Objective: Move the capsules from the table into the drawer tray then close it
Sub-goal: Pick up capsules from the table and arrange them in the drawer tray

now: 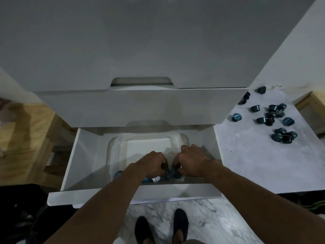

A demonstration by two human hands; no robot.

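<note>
A white drawer (82, 159) stands pulled out below me. Inside it sits a clear plastic tray (146, 141). Several dark blue capsules (118, 174) lie at the tray's near end. My left hand (153, 162) and my right hand (191, 161) are both down in the tray, fingers curled around blue capsules, knuckles almost touching. Several more blue capsules (274, 117) lie scattered on the grey table (255, 164) to the right of the drawer.
A closed white drawer front (140, 106) overhangs the back of the open drawer. Wooden furniture (26, 138) stands at the left. My feet (161, 226) are on a marbled floor under the drawer's front edge.
</note>
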